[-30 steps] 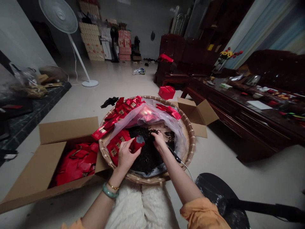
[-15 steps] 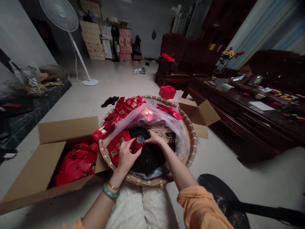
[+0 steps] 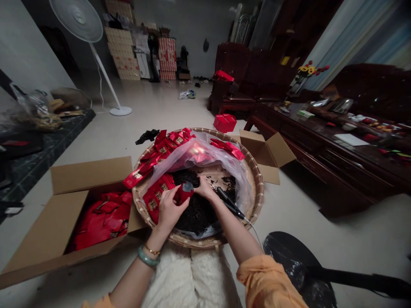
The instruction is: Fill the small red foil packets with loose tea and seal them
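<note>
Red pouch pinched above a bed of dark leaves

A small, glossy red pouch with a grey inner mouth (image 3: 185,193) sits near the middle of the scene, above a loose heap of dark, dry, curled leaves (image 3: 192,219). The left hand (image 3: 169,207) pinches it between thumb and fingers, mouth upward. The right hand (image 3: 204,188) reaches to the pouch's right edge, fingers drawn together; I cannot tell whether they grip the pouch or any leaves. Should those fingers let leaves go off-centre, they would likely scatter outside the narrow mouth; a harder left pinch could fold it shut.

Just right of the right hand lies a slim black two-armed tool with a pale cord (image 3: 229,202). The right forearm passes close beside it, so a sideways swing might drag tool or cord through the heap.

A cloudy, thin plastic sheet (image 3: 244,188) surrounds the leaves inside a round, shallow woven bamboo basket (image 3: 258,197). Flat red printed packets (image 3: 141,174) overhang its left rim; a knock there could tip some off towards the open brown cardboard box (image 3: 66,214) at left, which holds more red packaging (image 3: 102,218). A white standing fan (image 3: 78,18) stands far left.
</note>
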Action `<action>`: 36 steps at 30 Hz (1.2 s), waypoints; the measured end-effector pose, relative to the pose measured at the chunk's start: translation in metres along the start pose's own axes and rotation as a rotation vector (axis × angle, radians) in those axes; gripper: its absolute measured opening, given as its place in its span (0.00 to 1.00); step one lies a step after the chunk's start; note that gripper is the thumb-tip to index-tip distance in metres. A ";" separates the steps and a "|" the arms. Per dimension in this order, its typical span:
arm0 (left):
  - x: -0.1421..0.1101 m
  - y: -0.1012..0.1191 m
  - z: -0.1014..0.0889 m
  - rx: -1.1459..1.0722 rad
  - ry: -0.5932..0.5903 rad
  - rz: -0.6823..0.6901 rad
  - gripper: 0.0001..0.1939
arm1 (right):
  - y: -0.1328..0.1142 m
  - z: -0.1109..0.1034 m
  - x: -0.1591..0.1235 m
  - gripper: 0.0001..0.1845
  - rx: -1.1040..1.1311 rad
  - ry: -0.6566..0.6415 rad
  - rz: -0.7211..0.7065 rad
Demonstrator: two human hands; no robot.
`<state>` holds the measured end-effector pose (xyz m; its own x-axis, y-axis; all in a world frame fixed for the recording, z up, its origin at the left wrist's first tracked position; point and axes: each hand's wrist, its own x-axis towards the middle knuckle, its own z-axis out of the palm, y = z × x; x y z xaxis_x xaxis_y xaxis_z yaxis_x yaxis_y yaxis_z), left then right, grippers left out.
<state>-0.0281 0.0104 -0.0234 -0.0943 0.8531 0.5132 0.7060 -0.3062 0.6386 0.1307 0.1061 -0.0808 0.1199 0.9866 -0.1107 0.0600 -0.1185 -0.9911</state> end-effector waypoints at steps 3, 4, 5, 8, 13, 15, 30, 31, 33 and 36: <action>0.000 0.000 -0.001 0.006 0.004 0.006 0.22 | -0.002 0.001 -0.003 0.24 0.162 0.038 0.073; -0.001 0.000 -0.001 0.006 0.002 0.006 0.22 | -0.002 0.000 -0.004 0.23 0.194 0.040 0.088; -0.001 -0.001 -0.001 0.005 0.001 0.004 0.22 | -0.003 0.000 -0.005 0.23 0.224 0.036 0.100; -0.002 -0.003 -0.002 -0.003 0.010 -0.015 0.23 | -0.008 -0.004 -0.009 0.20 0.365 -0.009 0.157; -0.002 -0.003 -0.002 -0.015 0.013 0.000 0.23 | -0.026 -0.015 -0.023 0.10 0.692 -0.138 0.244; -0.002 -0.001 -0.002 -0.017 0.004 0.003 0.23 | -0.034 -0.019 -0.030 0.07 0.938 -0.183 0.323; -0.003 0.006 0.007 -0.033 -0.050 0.052 0.23 | -0.092 -0.028 -0.053 0.10 1.204 -0.074 0.308; -0.002 0.008 0.009 -0.029 -0.053 0.059 0.23 | -0.097 -0.028 -0.054 0.10 1.195 -0.063 0.273; 0.000 0.011 0.012 -0.025 -0.061 0.069 0.23 | -0.109 -0.027 -0.057 0.11 1.169 -0.037 0.186; 0.003 0.016 0.018 -0.026 -0.072 0.069 0.23 | -0.124 -0.021 -0.062 0.12 1.117 -0.013 0.054</action>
<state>-0.0048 0.0152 -0.0222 0.0051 0.8573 0.5147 0.6908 -0.3752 0.6181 0.1363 0.0570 0.0509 0.0852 0.9850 -0.1499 -0.8696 0.0001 -0.4937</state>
